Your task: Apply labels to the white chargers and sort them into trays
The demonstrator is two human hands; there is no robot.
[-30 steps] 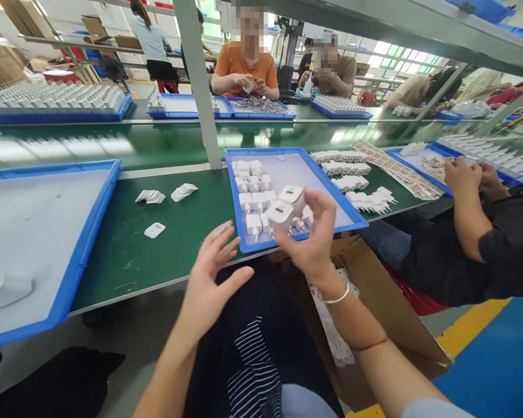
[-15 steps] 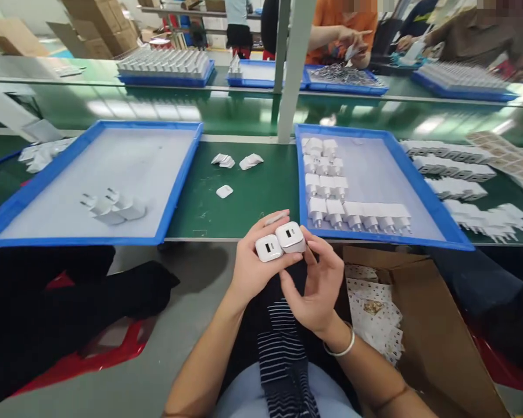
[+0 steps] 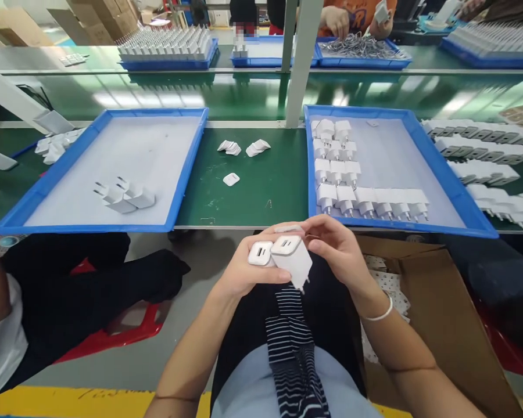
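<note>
My left hand (image 3: pixel 237 271) is closed around two white USB charger plugs held side by side. One charger (image 3: pixel 260 253) shows its port face; the other charger (image 3: pixel 294 264) is tilted, with its pins pointing down. A small white cover piece (image 3: pixel 289 229) lies along the fingers of the left hand. Beside it, my right hand (image 3: pixel 337 247) has its thumb and index finger brought together near the left fingertips; what they pinch, if anything, is hidden. On the green bench ahead are two small stacks of white square covers (image 3: pixel 229 147) and a single cover (image 3: pixel 230 179).
A blue-rimmed tray (image 3: pixel 181 174) at left holds a few upright chargers (image 3: pixel 122 195). The right tray (image 3: pixel 310 168) has rows of chargers (image 3: pixel 366 201). More chargers (image 3: pixel 483 150) line the bench beyond it. A cardboard box (image 3: pixel 440 307) stands below. Across the bench, a person's hands (image 3: pixel 336 22) work over metal parts.
The right-hand charger in my left hand has tipped, so its side and pins now show. My right hand has moved up to the left fingertips, its fingers closing together. The view has shifted slightly.
</note>
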